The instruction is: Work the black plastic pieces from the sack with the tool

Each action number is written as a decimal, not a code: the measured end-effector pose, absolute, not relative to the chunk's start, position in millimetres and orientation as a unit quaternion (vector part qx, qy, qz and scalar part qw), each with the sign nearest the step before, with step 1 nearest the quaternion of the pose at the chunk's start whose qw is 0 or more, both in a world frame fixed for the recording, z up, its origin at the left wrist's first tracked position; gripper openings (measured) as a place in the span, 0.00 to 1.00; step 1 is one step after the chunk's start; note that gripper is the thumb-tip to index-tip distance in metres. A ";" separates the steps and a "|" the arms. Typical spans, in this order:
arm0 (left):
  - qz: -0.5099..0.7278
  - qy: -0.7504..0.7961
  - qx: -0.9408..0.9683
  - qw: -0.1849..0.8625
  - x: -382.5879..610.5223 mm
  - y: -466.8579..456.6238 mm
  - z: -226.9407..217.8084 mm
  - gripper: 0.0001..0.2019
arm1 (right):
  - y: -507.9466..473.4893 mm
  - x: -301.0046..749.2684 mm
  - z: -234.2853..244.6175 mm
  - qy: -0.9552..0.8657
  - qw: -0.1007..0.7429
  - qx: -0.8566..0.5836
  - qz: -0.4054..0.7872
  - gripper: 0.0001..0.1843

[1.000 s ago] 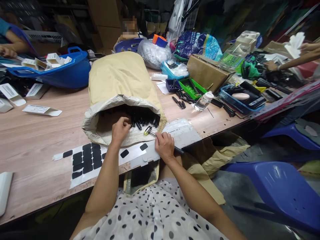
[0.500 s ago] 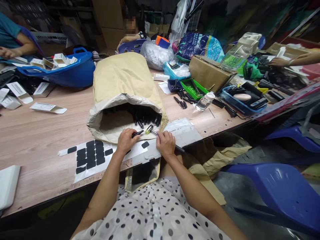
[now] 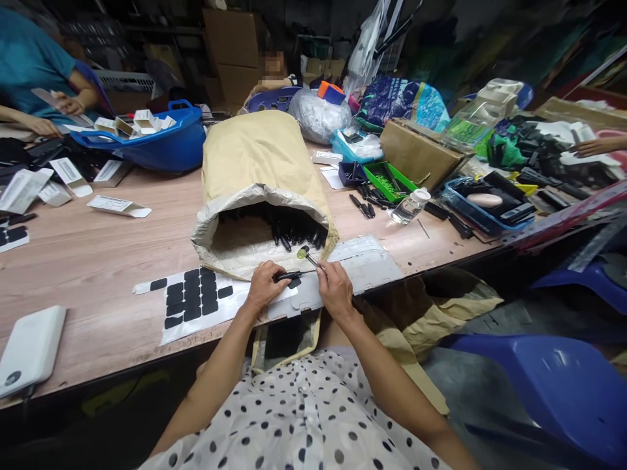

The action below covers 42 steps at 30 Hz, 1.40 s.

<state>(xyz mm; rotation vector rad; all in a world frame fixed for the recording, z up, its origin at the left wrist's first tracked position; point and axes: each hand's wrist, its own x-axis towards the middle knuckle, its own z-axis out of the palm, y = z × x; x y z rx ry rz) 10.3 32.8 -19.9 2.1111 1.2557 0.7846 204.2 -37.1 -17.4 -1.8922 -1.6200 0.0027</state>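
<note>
My left hand (image 3: 265, 284) is closed around a slim black pen-like piece (image 3: 290, 275), its tip pointing right. In my right hand (image 3: 335, 288) is a small hammer (image 3: 307, 254) with a yellowish face, its head raised just above and beyond the black piece. A thin line runs from the piece's tip toward my right fingers; I cannot make out what it is. Behind both hands a tan sack (image 3: 264, 153) lies with its mouth toward me, several black pieces (image 3: 296, 234) inside. A white sheet with black rounded stickers (image 3: 192, 297) lies left of my left hand.
A grey flat board (image 3: 369, 261) lies under and right of my hands. To the right are a clear bottle (image 3: 410, 206), a green tray (image 3: 390, 181) and a blue basket (image 3: 490, 212). At left are a blue tub (image 3: 161, 147), white boxes (image 3: 117, 205) and a co-worker (image 3: 36, 72).
The view has shifted slightly left. My hands have come closer together; the black piece now lies more level, and the hammer's handle no longer shows below my right hand.
</note>
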 end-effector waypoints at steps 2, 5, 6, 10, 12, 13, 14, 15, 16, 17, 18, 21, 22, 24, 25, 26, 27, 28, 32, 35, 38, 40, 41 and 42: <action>0.300 0.468 0.782 0.281 11.1 32.9 -22.3 0.03 | -46.9 199.2 -15.9 -0.621 0.363 -0.694 0.029 0.18; 0.306 0.469 0.779 0.283 11.8 33.2 -25.6 0.03 | -60.0 189.7 -13.0 -0.635 0.390 -0.664 0.066 0.19; 0.308 0.469 0.778 0.283 11.7 33.5 -26.3 0.03 | -63.5 186.7 -11.6 -0.640 0.392 -0.657 0.074 0.19; 0.309 0.468 0.777 0.285 11.4 34.2 -27.4 0.03 | -72.9 178.9 -7.1 -0.655 0.386 -0.645 0.076 0.21; 0.309 0.468 0.777 0.287 12.1 34.1 -27.9 0.03 | -75.0 178.5 -6.8 -0.660 0.372 -0.650 0.063 0.22; 0.309 0.470 0.776 0.287 12.6 34.0 -28.3 0.03 | -75.4 179.0 -7.1 -0.662 0.362 -0.653 0.056 0.22; 0.309 0.472 0.775 0.285 13.3 33.8 -28.7 0.04 | -75.5 179.9 -7.4 -0.664 0.352 -0.658 0.051 0.22; 0.309 0.475 0.774 0.283 14.0 33.6 -29.0 0.04 | -75.3 180.8 -7.5 -0.664 0.343 -0.662 0.049 0.22; 0.309 0.478 0.773 0.281 14.6 33.3 -29.4 0.04 | -75.0 181.6 -7.1 -0.664 0.336 -0.666 0.049 0.22; 0.309 0.479 0.772 0.280 15.1 33.1 -29.6 0.05 | -74.6 182.0 -6.3 -0.664 0.333 -0.668 0.050 0.22; 0.309 0.480 0.773 0.278 15.5 32.8 -29.8 0.05 | -74.3 182.0 -5.1 -0.664 0.333 -0.667 0.053 0.22; 0.310 0.477 0.775 0.276 15.7 31.9 -30.0 0.06 | -74.5 178.8 -0.9 -0.669 0.340 -0.658 0.058 0.22; 0.311 0.478 0.773 0.276 15.6 31.5 -30.0 0.07 | -74.9 177.0 -0.1 -0.673 0.337 -0.656 0.057 0.23; 0.315 0.485 0.766 0.279 15.6 30.5 -29.9 0.13 | -76.1 173.4 -0.3 -0.682 0.315 -0.658 0.054 0.22; 0.318 0.490 0.761 0.283 15.7 29.8 -29.8 0.16 | -76.5 172.2 -1.1 -0.686 0.301 -0.661 0.052 0.22; 0.319 0.495 0.756 0.286 15.9 29.2 -29.4 0.20 | -76.4 171.6 -2.1 -0.688 0.288 -0.665 0.051 0.22; 0.320 0.499 0.751 0.290 16.2 28.6 -28.9 0.22 | -75.7 171.9 -3.0 -0.687 0.281 -0.668 0.048 0.22; 0.319 0.502 0.749 0.293 16.5 28.2 -28.3 0.23 | -74.1 173.1 -3.7 -0.686 0.279 -0.671 0.045 0.21; 0.306 0.505 0.752 0.294 17.7 28.0 -24.0 0.20 | -55.4 188.7 -4.7 -0.662 0.287 -0.693 0.010 0.20; 0.289 0.499 0.766 0.285 18.4 28.1 -20.4 0.14 | -33.6 206.0 -8.2 -0.644 0.263 -0.719 -0.022 0.18; 0.272 0.496 0.777 0.274 19.3 27.7 -18.0 0.09 | -17.3 217.6 -16.9 -0.635 0.229 -0.736 -0.053 0.16; 0.263 0.500 0.780 0.271 19.7 28.2 -17.2 0.07 | -12.8 219.6 -23.4 -0.629 0.213 -0.745 -0.069 0.15; 0.259 0.500 0.781 0.270 19.9 28.7 -16.8 0.07 | -12.1 219.2 -26.0 -0.626 0.208 -0.748 -0.074 0.15; 0.255 0.500 0.782 0.269 20.0 29.2 -16.2 0.06 | -12.2 218.3 -28.1 -0.625 0.204 -0.750 -0.079 0.15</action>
